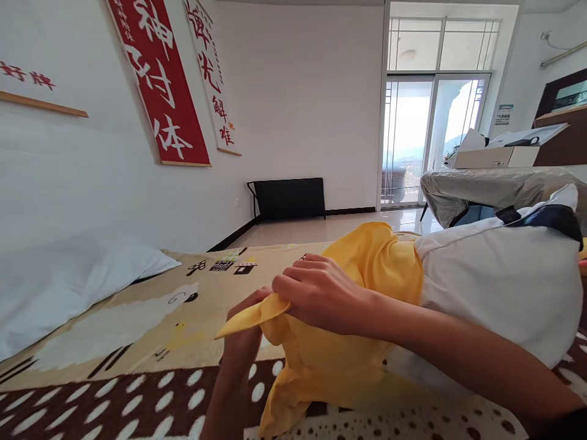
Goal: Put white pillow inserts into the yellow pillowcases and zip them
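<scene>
A yellow pillowcase (321,366) lies over the near end of a plump white pillow (495,281) with dark trim, whose right part sticks out of the cloth. My right hand (321,290) reaches across from the right, fingers curled down and closed on the pillowcase's bunched left end. Under and left of it, my left hand (245,333) is closed on the same end. A pointed yellow flap pokes out leftward between the two hands. The left hand's fingertips are largely hidden by the cloth and the right hand.
Beneath lies a beige and brown patterned blanket (137,330), with another white pillow (82,287) by the left wall. Farther off are a folded black frame (288,198), a plastic-covered table (495,183) bearing an open box (498,157), and glass sliding doors (408,134). Scrolls hang at left.
</scene>
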Action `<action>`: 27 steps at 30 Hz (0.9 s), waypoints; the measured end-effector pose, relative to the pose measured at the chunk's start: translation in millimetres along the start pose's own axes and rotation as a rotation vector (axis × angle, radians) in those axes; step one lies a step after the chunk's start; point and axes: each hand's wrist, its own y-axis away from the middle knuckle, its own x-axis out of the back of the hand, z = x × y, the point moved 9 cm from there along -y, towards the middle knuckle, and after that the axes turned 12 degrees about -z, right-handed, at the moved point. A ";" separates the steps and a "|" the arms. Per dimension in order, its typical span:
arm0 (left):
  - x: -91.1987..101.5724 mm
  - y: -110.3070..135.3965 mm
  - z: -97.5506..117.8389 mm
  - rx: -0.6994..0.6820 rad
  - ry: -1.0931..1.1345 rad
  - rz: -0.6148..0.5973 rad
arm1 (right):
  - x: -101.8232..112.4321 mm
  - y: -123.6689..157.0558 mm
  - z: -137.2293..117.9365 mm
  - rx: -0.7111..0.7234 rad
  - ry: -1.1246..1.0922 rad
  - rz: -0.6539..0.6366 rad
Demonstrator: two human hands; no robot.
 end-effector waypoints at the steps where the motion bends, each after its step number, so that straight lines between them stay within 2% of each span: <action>1: 3.0 4.3 7.8 -0.034 0.072 -0.026 | 0.8 -0.4 1.6 -0.016 0.003 0.001; 4: -1.0 16.0 32.7 -0.108 0.176 -0.148 | 1.6 -2.5 7.1 -0.066 -0.037 -0.014; 6: -11.9 19.6 42.9 -0.064 0.069 -0.174 | 2.4 -3.3 7.5 -0.063 -0.064 -0.002; 10: -28.3 19.3 56.0 0.034 -0.107 -0.029 | 1.9 -3.7 1.7 -0.011 -0.062 0.014; 13: -37.6 18.3 61.8 0.045 -0.150 0.016 | 1.6 -5.6 -4.2 0.025 -0.047 -0.010; 19: -27.6 23.7 78.8 -0.088 -0.258 0.191 | 5.6 -11.0 -4.4 0.056 -0.142 -0.103; 22: -28.1 22.3 77.5 -0.088 -0.272 0.152 | 4.8 -10.0 -0.9 0.066 -0.197 -0.154; 25: -32.0 19.6 66.4 0.007 -0.172 0.068 | 4.3 -8.7 -1.1 0.074 -0.174 -0.146; 27: -32.7 19.7 62.1 0.055 -0.092 0.064 | 5.8 -8.8 -4.2 0.085 -0.133 -0.122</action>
